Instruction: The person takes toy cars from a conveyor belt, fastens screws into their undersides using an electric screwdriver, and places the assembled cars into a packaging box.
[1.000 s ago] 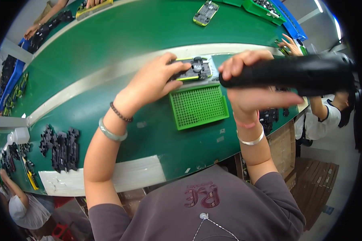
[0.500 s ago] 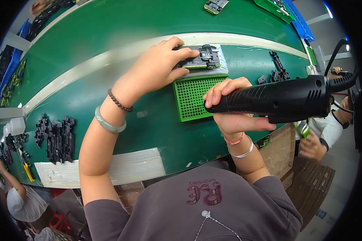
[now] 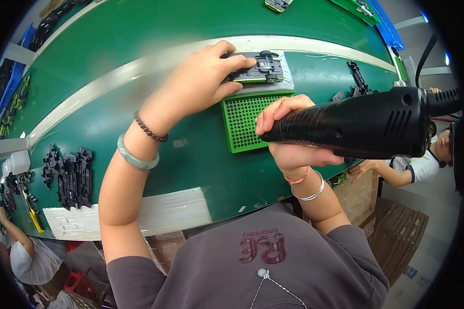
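A toy car [image 3: 268,66] lies wheels up on a pale pad [image 3: 287,77] at the far side of the table. My left hand [image 3: 193,77] grips its left end, the index finger resting along the dark underside. Raised toward the camera, a black corded electric screwdriver [image 3: 361,126] is in my right hand [image 3: 299,154], fingers wrapped round its ridged grip. Its tip is hidden behind my hand. Beneath and left of it sits a green tray [image 3: 250,150] with rows of small holes, just nearer than the car and partly covered by my right hand.
Black plastic chassis parts [image 3: 75,177] are stacked at the left, with more chassis parts [image 3: 358,77] at the right. A white foam sheet [image 3: 185,208] lines the near edge. Beyond the pale divider strip [image 3: 314,43] lies another toy car [image 3: 278,4]. A co-worker's arm [image 3: 392,175] reaches in from the right.
The screwdriver and my right hand have shifted slightly left and closer to the camera. My left hand keeps its grip on the car. The co-worker's hand has moved to the table edge.
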Action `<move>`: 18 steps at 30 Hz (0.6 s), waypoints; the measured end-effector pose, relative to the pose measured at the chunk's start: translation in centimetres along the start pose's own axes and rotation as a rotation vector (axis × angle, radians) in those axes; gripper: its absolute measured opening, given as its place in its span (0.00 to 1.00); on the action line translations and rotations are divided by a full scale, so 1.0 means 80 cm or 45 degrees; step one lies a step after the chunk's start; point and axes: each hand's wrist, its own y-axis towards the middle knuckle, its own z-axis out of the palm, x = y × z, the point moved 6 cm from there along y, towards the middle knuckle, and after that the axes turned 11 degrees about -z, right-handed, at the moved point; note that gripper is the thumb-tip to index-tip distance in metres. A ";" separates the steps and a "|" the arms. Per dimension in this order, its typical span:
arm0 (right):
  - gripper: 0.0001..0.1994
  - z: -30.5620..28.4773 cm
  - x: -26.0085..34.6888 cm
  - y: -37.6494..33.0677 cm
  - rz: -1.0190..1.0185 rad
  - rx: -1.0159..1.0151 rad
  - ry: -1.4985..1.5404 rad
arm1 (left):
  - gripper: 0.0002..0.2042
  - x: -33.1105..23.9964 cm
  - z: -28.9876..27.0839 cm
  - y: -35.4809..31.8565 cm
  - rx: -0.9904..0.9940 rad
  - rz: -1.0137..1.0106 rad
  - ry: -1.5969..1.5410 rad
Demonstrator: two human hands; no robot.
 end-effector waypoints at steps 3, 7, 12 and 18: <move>0.52 0.001 0.000 0.001 0.044 -0.023 -0.021 | 0.22 -0.001 -0.001 0.000 0.001 -0.001 0.006; 0.51 -0.005 -0.003 0.003 0.149 -0.108 -0.048 | 0.26 0.007 -0.004 -0.002 0.062 0.010 -0.082; 0.54 0.001 0.032 0.049 -0.039 -0.070 0.294 | 0.34 0.027 -0.033 -0.005 0.083 -0.110 -0.089; 0.55 0.052 0.025 0.130 -0.263 0.075 0.383 | 0.27 0.047 -0.037 -0.002 0.189 -0.232 -0.121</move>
